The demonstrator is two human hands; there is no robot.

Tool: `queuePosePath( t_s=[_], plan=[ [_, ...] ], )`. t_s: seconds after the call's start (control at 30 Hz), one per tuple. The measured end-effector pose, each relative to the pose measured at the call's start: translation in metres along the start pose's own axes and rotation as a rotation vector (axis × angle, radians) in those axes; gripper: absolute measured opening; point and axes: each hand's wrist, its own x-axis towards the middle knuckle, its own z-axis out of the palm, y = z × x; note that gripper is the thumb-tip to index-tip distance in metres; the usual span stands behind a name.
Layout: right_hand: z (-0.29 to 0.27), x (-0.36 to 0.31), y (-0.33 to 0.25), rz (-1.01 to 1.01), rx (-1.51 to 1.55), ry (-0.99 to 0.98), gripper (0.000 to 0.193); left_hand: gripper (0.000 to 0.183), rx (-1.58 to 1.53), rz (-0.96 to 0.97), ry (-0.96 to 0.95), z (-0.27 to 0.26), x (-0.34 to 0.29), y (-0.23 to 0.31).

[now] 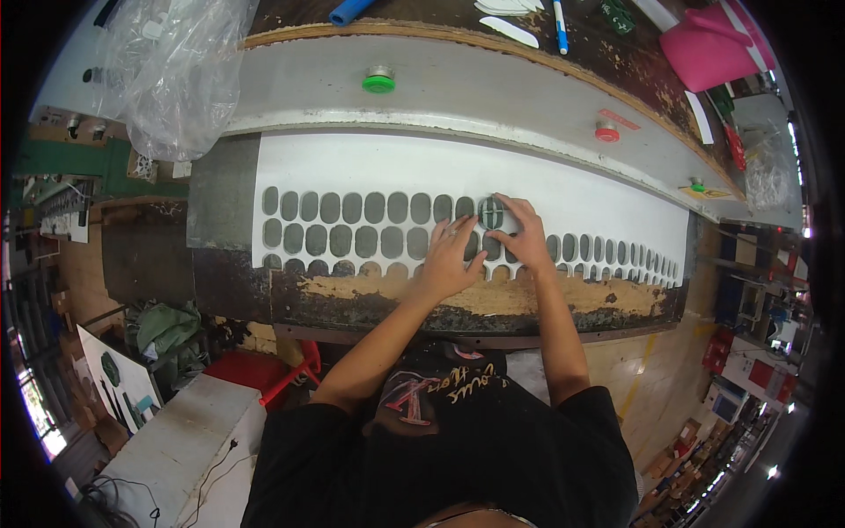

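Note:
A long white sheet (370, 157) lies across the bench, with rows of oval holes cut through it. On the sheet, at the right end of the upper row of holes, sits an oval green cutting die (491, 213) with a bar across it. My right hand (523, 231) grips the die from the right, thumb below and fingers above. Just left of it, my left hand (452, 253) lies on the sheet with thumb and fingers apart, its fingertips close to the die. Whether those fingertips touch the die, I cannot tell.
Beyond the sheet runs a grey machine beam with a green button (378, 82) and a red button (606, 132). On the shelf above are white cut pieces (509, 32), a blue marker (561, 28) and a pink container (715, 46). A clear plastic bag (180, 79) hangs far left.

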Motion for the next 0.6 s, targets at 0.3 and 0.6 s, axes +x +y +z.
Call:
queuePosePath(
  t_s=[0.3,0.6],
  plan=[
    [-0.0009,0.0,0.0047,0.006,0.015,-0.043,0.076,0.06,0.032,-0.005,0.028,0.002,-0.0007,0.0021],
    [0.0039,0.0003,0.0105,0.027,0.007,-0.017,0.076,0.058,0.029,0.02,0.022,0.0018,0.0018,-0.0018]
  ],
)
